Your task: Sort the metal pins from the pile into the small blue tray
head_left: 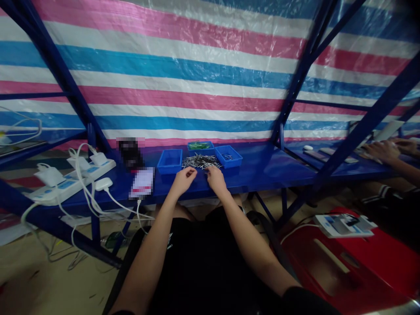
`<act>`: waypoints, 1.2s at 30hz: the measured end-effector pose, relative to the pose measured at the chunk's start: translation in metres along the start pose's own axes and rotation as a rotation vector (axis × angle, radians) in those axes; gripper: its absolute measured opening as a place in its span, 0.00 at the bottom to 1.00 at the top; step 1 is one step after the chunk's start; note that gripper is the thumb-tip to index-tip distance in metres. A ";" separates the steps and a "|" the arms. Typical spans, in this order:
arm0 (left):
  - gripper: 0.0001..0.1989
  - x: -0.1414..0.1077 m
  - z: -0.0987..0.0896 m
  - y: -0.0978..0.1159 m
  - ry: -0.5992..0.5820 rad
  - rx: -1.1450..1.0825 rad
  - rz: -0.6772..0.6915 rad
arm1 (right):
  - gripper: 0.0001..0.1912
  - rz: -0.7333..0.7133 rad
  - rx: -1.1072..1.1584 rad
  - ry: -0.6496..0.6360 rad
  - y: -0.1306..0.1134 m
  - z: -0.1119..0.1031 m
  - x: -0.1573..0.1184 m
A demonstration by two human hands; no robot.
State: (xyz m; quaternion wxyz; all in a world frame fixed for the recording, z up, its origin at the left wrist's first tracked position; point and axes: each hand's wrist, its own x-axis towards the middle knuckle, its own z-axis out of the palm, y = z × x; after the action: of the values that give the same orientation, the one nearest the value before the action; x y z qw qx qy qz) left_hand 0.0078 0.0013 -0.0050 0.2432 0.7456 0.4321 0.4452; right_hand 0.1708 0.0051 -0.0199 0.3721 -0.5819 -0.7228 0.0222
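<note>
A pile of small metal pieces (201, 161) lies on the blue table (269, 168) between two blue bins. My left hand (186, 178) is at the pile's near left edge, fingers curled together; what they hold, if anything, is too small to name. At the near right edge of the pile is my right hand (215, 177), its fingertips pressed together over the pieces. The left blue bin (170, 168) looks empty. A few small pieces lie in the right blue bin (233, 162). Behind the pile, a third blue bin (188, 148) holds green items.
On the left are a power strip (70, 187) with chargers and white cables, a blurred phone (142, 183) and a dark object (130, 154). Blue frame posts flank the table. Another person's hands (382, 151) are at the right, above a red stool (367, 262).
</note>
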 end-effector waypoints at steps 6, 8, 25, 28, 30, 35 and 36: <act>0.11 0.001 0.001 -0.003 -0.002 0.017 0.013 | 0.17 -0.089 0.115 -0.011 0.001 -0.001 -0.001; 0.11 0.001 0.002 -0.004 -0.020 0.042 0.019 | 0.17 -0.157 0.177 -0.009 0.002 -0.002 -0.002; 0.13 -0.001 -0.002 -0.001 -0.026 0.098 0.060 | 0.09 -0.157 0.185 -0.048 -0.006 -0.009 -0.007; 0.13 0.000 -0.002 -0.002 0.010 0.058 0.037 | 0.10 -0.159 0.153 -0.069 -0.004 -0.008 -0.007; 0.13 0.000 -0.001 -0.002 0.002 0.031 0.037 | 0.11 -0.175 0.155 -0.083 -0.002 -0.006 -0.006; 0.12 0.001 0.001 -0.006 -0.077 0.003 0.041 | 0.11 -0.187 0.132 -0.104 -0.001 -0.004 -0.005; 0.12 0.001 0.001 -0.006 -0.072 0.006 0.037 | 0.11 -0.187 0.132 -0.099 -0.002 -0.004 -0.006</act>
State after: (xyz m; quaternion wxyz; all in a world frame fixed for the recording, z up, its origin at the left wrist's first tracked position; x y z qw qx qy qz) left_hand 0.0065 0.0056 -0.0099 0.2480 0.7698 0.4104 0.4212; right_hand 0.1720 -0.0021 -0.0189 0.3739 -0.4843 -0.7884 0.0636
